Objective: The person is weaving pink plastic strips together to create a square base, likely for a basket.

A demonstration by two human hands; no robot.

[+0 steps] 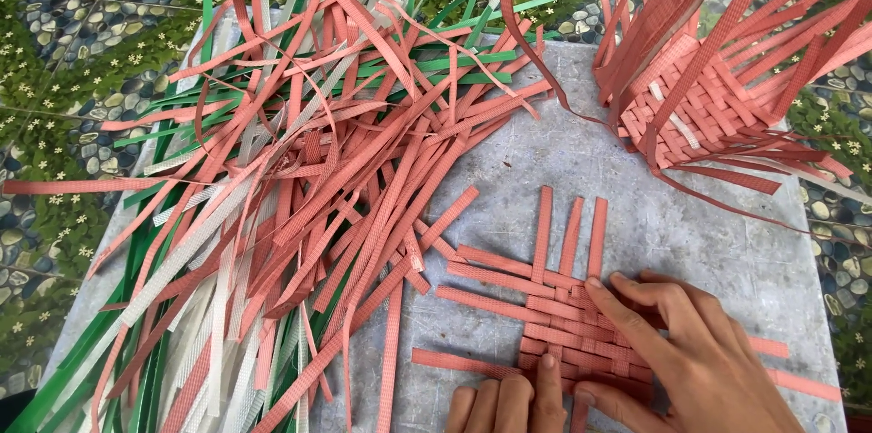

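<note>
While flat, both hands (pixel 599 369) press the woven mat (pixel 563 324).

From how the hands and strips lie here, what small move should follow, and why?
Probably press the crossings tighter. Both hands lie flat on the woven mat: left hand at its lower edge, right hand on its right part. Three upright strips stand loose above, splayed apart.

Salmon-pink weave (pixel 563 324), checkered over-under; pile of strips (pixel 300 206) mostly salmon-pink, with green and translucent white ones mixed in; basket (pixel 695 110) salmon-pink; board (pixel 581 169) mottled grey; floor (pixel 82 24) printed with pebbles, grass and white flowers.
</note>
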